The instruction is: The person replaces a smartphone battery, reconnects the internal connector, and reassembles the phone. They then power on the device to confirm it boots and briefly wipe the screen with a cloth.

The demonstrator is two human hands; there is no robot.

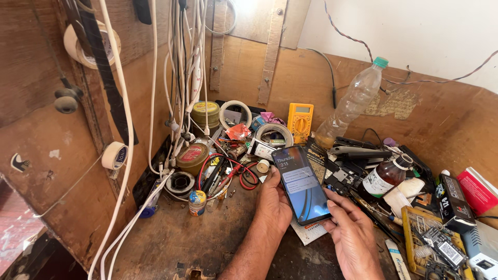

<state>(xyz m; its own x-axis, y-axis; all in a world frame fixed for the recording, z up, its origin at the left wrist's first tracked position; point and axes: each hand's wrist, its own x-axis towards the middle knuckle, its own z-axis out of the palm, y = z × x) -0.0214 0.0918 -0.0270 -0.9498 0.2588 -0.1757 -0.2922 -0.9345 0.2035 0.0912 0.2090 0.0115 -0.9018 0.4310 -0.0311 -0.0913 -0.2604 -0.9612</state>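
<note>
Both hands are meeting at the near edge of the worktop (171,233), lifting a smartphone (302,184) just above it. To the left, white cables (129,171) are hanging down the wooden wall, and round solder tins (192,157) are sitting beside red and black wires (236,171). Left hand (274,205) is cupping the phone's left edge and back, fingers wrapped around it; the screen is glowing with a lock display — so the phone is powered on and looks assembled, though nothing shows whether any work on it remains. Right hand (350,233) is gripping the lower right corner. Farther back, a yellow multimeter (300,120) is standing, and rightwards a clear plastic bottle (353,101) is leaning against the wall — a brown glass bottle (386,176) sitting nearer.
</note>
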